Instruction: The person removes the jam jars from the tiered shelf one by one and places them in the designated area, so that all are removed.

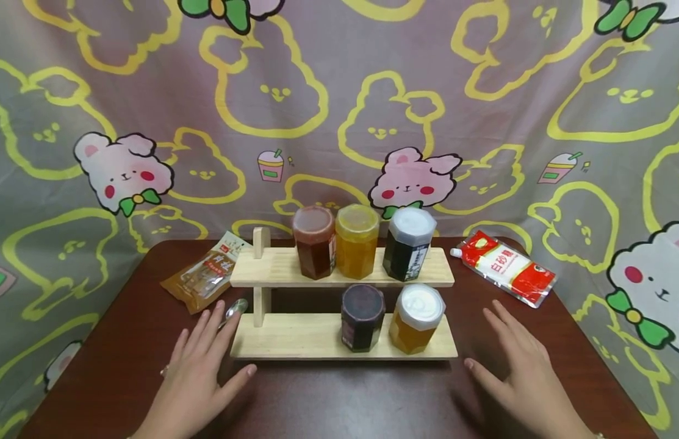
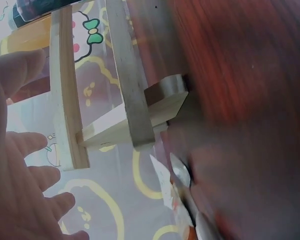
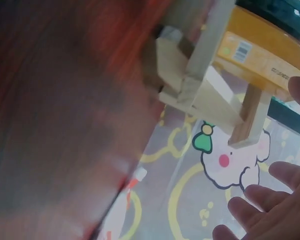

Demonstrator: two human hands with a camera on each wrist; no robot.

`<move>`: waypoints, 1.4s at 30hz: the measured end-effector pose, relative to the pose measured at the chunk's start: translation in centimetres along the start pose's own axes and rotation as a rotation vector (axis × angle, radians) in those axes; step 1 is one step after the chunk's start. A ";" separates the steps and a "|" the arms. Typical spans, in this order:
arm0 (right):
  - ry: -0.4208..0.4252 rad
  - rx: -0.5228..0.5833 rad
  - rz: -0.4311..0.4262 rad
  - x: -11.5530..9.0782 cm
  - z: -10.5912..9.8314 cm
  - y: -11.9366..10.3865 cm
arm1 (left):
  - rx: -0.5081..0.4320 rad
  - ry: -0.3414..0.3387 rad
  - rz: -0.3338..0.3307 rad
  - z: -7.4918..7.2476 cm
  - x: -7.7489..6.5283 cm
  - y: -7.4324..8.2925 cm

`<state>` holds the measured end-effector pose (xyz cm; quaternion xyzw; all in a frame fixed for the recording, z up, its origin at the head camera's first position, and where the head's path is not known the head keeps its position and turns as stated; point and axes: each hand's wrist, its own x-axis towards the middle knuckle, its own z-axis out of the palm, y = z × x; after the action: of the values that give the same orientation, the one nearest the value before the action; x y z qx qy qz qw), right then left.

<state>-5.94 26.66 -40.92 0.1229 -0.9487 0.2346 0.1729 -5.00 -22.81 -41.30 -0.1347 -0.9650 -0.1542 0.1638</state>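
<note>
A two-tier wooden shelf (image 1: 295, 341) stands mid-table, loaded with lidded jars. On its upper board are a red-brown jar (image 1: 314, 244), a yellow jar (image 1: 357, 244) and a dark jar with a whitish lid (image 1: 407, 244). The lower board carries a dark purple jar (image 1: 362, 320) and an amber jar with a white lid (image 1: 416, 320). My left hand (image 1: 199, 372), fingers spread, is at the shelf's left end, near a metal spoon (image 1: 237, 306). My right hand (image 1: 517, 372) is off the shelf's right end, fingers extended. Neither hand holds anything.
A brown food packet (image 1: 204, 274) lies behind the spoon, left of the shelf. To the shelf's right lies a red and white spouted pouch (image 1: 506, 268). The dark wooden table (image 1: 339, 402) ends at a cartoon-printed curtain (image 1: 317, 152) behind and at both sides.
</note>
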 end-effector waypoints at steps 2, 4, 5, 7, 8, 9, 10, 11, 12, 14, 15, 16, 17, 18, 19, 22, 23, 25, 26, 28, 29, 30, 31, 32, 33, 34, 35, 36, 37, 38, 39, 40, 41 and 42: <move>0.003 0.082 0.019 0.4 -0.2 -0.3 | -0.049 0.000 -0.011 0.2 0.1 0.0; 0.005 0.141 0.048 0.8 -0.3 -0.6 | -0.098 -0.005 -0.028 0.3 0.2 0.1; 0.012 0.161 0.060 1.0 -0.3 -0.8 | -0.120 -0.007 -0.038 0.4 0.3 0.1; 0.036 0.194 0.071 1.3 -0.4 -1.2 | -0.157 -0.008 -0.055 0.7 0.4 0.2; 0.049 0.208 0.075 1.5 -0.4 -1.3 | -0.174 -0.005 -0.064 0.8 0.5 0.2; 0.062 0.221 0.078 1.6 -0.4 -1.5 | -0.192 0.000 -0.069 1.0 0.5 0.2; 0.073 0.236 0.082 1.8 -0.4 -1.6 | -0.213 0.004 -0.076 1.2 0.6 0.1; 0.081 0.251 0.089 2.1 -0.5 -1.8 | -0.233 0.013 -0.079 1.5 0.6 0.1; 0.084 0.270 0.100 2.3 -0.5 -1.9 | -0.254 0.021 -0.083 1.7 0.6 0.0; 0.073 0.304 0.146 2.9 -0.7 -2.3 | -0.302 0.033 -0.097 2.2 0.6 -0.2; 0.062 0.324 0.171 3.2 -0.7 -2.5 | -0.322 0.036 -0.106 2.5 0.7 -0.3; 0.052 0.342 0.195 3.6 -0.8 -2.7 | -0.336 0.030 -0.123 2.7 0.7 -0.4; 0.044 0.357 0.216 3.9 -0.8 -2.9 | -0.348 0.025 -0.139 2.9 0.7 -0.6; 0.035 0.376 0.233 4.3 -0.8 -3.1 | -0.362 0.013 -0.160 3.1 0.7 -0.6; 0.030 0.390 0.242 4.6 -0.8 -3.3 | -0.374 -0.003 -0.183 3.3 0.7 -0.7; 0.023 0.441 0.237 5.7 -0.7 -3.6 | -0.394 -0.064 -0.257 3.7 0.9 -0.9; 0.016 0.452 0.237 6.0 -0.7 -3.7 | -0.401 -0.086 -0.280 3.8 1.0 -0.9; 0.007 0.475 0.231 6.6 -0.7 -3.8 | -0.417 -0.130 -0.320 4.1 1.2 -1.0; -0.004 0.491 0.231 6.9 -0.7 -3.8 | -0.422 -0.152 -0.338 4.3 1.3 -1.0; -0.017 0.527 0.228 7.5 -0.7 -3.9 | -0.438 -0.185 -0.359 4.6 1.6 -1.2; -0.024 0.545 0.228 7.8 -0.7 -4.0 | -0.447 -0.197 -0.365 4.7 1.7 -1.3; -0.029 0.572 0.227 8.2 -0.6 -4.0 | -0.461 -0.207 -0.369 4.9 1.8 -1.5; -0.037 0.596 0.223 8.5 -0.5 -4.0 | -0.468 -0.218 -0.374 5.0 1.9 -1.6; -0.045 0.614 0.220 8.9 -0.4 -4.0 | -0.475 -0.221 -0.373 5.1 2.0 -1.7; -0.050 0.626 0.214 9.2 -0.3 -4.0 | -0.484 -0.228 -0.376 5.1 2.1 -1.8; -0.058 0.632 0.209 9.6 -0.2 -3.9 | -0.494 -0.234 -0.380 5.2 2.1 -2.0; -0.070 0.643 0.209 9.9 0.0 -3.9 | -0.505 -0.239 -0.385 5.2 2.2 -2.1; -0.079 0.646 0.204 10.2 0.1 -3.8 | -0.515 -0.242 -0.389 5.3 2.3 -2.1; -0.086 0.642 0.195 10.5 0.2 -3.7 | -0.519 -0.247 -0.394 5.3 2.4 -2.2; -0.093 0.638 0.186 10.8 0.4 -3.6 | -0.529 -0.250 -0.399 5.3 2.5 -2.2; -0.101 0.639 0.181 11.1 0.5 -3.5 | -0.535 -0.253 -0.406 5.3 2.6 -2.3; -0.104 0.638 0.175 11.3 0.7 -3.4 | -0.539 -0.253 -0.411 5.4 2.7 -2.3; -0.106 0.641 0.167 11.6 0.8 -3.4 | -0.543 -0.253 -0.417 5.4 2.8 -2.3; -0.108 0.641 0.159 11.9 0.9 -3.4 | -0.544 -0.253 -0.421 5.5 2.9 -2.3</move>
<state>-15.93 21.54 -35.73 0.1088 -0.8410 0.5271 0.0562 -9.85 -22.48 -45.78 0.0102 -0.9078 -0.4178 -0.0340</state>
